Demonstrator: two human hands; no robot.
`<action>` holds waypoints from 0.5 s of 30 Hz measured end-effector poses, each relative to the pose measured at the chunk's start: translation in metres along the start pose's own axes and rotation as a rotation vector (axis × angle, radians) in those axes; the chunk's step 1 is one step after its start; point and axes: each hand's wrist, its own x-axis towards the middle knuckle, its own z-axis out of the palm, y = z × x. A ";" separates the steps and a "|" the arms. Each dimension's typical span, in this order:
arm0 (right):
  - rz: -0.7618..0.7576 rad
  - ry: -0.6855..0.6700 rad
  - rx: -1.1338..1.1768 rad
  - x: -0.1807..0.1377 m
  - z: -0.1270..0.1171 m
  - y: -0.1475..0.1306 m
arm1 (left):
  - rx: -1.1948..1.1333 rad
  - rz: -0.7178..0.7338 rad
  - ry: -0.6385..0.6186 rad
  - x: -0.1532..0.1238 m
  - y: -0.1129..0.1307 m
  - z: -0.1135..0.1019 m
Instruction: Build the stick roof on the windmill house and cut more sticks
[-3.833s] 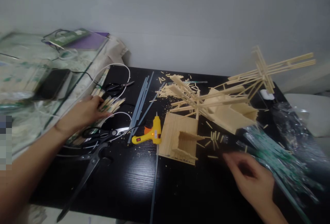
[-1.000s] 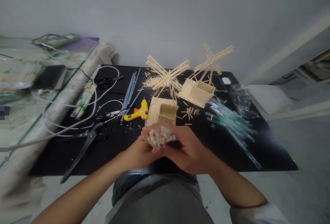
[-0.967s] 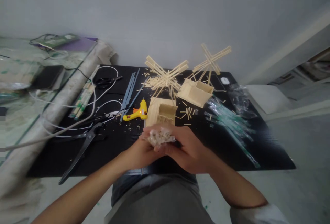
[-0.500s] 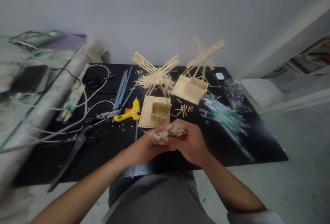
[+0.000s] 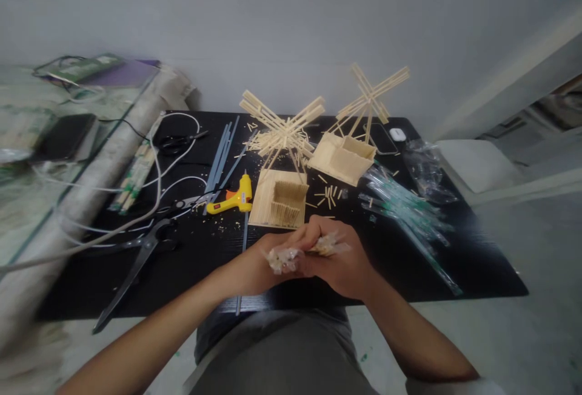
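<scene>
Two hands meet over the near edge of the table [image 5: 136,286], both closed on one bundle [image 5: 297,252] of thin sticks in a clear wrapper. The left hand [image 5: 261,264] grips the bundle's left end, where the cut tips show, and the right hand [image 5: 339,261] wraps over the other end with its fingers curled on top, so the bundle lies crosswise between them, above the lap and just short of the table. The wrapper looks slippery and loose; if it gives way all at once, sticks could spill onto the lap or the floor, and a hard pull could swing a hand forward into what stands just beyond. That nearest piece is a stick box [image 5: 279,204] on a flat base, with a yellow glue gun [image 5: 231,199] touching its left side; whether the gun is hot cannot be told. Behind the box stands a windmill [image 5: 282,128] of crossed sticks, and a second windmill [image 5: 364,110] rises toward the far right corner; both look frail. Big scissors [image 5: 136,255] lie toward the near left, among white cable [image 5: 159,158]. Empty wrappers [image 5: 404,213] litter the right side.
</scene>
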 end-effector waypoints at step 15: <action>-0.067 -0.064 -0.244 0.004 -0.004 -0.016 | 0.034 0.110 0.187 -0.009 -0.009 0.008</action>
